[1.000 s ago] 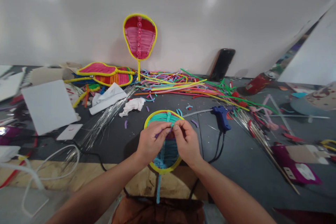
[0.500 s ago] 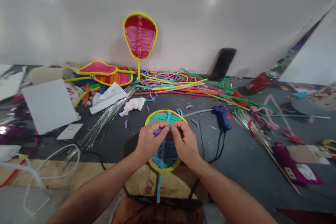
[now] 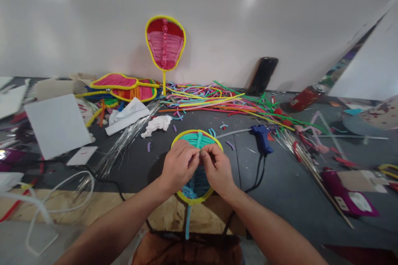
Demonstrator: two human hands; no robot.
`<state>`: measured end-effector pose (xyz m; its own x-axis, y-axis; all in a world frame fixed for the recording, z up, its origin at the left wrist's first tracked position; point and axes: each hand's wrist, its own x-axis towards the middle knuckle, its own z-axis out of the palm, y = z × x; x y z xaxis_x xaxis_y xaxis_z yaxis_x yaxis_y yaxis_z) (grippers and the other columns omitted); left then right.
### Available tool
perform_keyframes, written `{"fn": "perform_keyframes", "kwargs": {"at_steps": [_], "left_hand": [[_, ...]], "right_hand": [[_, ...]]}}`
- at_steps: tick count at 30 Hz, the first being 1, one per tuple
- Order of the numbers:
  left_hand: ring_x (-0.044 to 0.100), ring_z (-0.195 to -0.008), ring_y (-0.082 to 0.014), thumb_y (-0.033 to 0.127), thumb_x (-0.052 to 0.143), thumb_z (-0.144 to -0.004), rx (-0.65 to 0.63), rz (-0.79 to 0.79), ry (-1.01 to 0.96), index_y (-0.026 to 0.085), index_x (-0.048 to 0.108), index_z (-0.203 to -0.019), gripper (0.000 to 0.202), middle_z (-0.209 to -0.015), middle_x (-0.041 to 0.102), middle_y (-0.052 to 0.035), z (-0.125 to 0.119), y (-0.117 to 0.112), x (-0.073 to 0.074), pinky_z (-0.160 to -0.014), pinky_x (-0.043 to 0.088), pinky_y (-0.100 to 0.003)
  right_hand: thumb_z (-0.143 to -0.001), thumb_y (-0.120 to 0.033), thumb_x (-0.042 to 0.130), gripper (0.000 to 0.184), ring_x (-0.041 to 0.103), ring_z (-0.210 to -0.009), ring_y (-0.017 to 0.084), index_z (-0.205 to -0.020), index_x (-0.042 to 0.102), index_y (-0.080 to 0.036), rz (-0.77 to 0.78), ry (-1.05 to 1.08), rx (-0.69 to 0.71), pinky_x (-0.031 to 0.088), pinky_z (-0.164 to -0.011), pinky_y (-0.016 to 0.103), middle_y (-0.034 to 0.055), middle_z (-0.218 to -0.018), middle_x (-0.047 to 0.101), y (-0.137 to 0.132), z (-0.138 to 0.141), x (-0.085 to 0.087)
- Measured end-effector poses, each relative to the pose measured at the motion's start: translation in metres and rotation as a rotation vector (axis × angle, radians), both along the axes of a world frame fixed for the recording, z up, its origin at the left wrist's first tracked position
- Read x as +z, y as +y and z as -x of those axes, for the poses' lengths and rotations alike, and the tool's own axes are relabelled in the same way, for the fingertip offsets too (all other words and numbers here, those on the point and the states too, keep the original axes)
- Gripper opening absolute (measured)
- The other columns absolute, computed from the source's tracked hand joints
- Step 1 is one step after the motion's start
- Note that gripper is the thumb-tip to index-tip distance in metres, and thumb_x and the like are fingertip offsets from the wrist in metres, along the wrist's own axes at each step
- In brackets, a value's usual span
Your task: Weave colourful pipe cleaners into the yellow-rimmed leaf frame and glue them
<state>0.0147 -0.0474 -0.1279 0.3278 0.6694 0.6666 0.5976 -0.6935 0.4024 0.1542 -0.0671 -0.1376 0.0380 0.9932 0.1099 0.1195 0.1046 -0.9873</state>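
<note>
A fan-shaped piece made of pipe cleaners lies in front of me, teal at the top, darker blue below, with a yellow rim. Down its middle runs a light teal strip, and a twisted blue stem points toward me over the table edge. Above its centre, my left hand and my right hand meet fingertip to fingertip. Both are closed in a pinch; what lies between the fingertips is too small and covered to name.
A blue glue gun lies to the right, its cord trailing forward. Loose pipe cleaners spread along the back, beside a pink fan against the wall. A phone leans there; a can stands farther right. Crumpled tissue lies left.
My left hand has rolled over, its fingers curling in, so the purple piece seen at its fingers is now hidden. The right hand stays almost in place.
</note>
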Motion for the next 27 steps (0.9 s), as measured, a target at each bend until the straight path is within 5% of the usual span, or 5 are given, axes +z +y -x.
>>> {"fn": "perform_keyframes", "kwargs": {"at_steps": [9, 27], "left_hand": [[0.069, -0.078, -0.0168, 0.025, 0.053, -0.088, 0.078, 0.461, -0.204, 0.019, 0.071, -0.087, 0.019, -0.086, 0.075, -0.0035, 0.002, 0.004, 0.005, -0.073, 0.054, -0.026], [0.055, -0.056, -0.0105, 0.035, 0.065, -0.076, -0.041, 0.963, -0.577, 0.015, 0.069, -0.078, 0.021, -0.063, 0.065, 0.0012, 0.001, 0.008, 0.012, -0.055, 0.045, -0.021]], "right_hand": [[-0.082, -0.039, 0.057, 0.021, 0.053, -0.052, 0.011, -0.074, 0.054, -0.020, 0.156, 0.183, 0.016, 0.045, -0.054, 0.024, -0.0045, -0.058, 0.054, 0.007, -0.006, 0.013], [-0.081, -0.044, 0.061, 0.025, 0.056, -0.053, 0.012, -0.080, 0.063, -0.019, 0.137, 0.098, 0.019, 0.048, -0.056, 0.025, -0.0029, -0.059, 0.058, 0.009, -0.018, 0.016]]}}
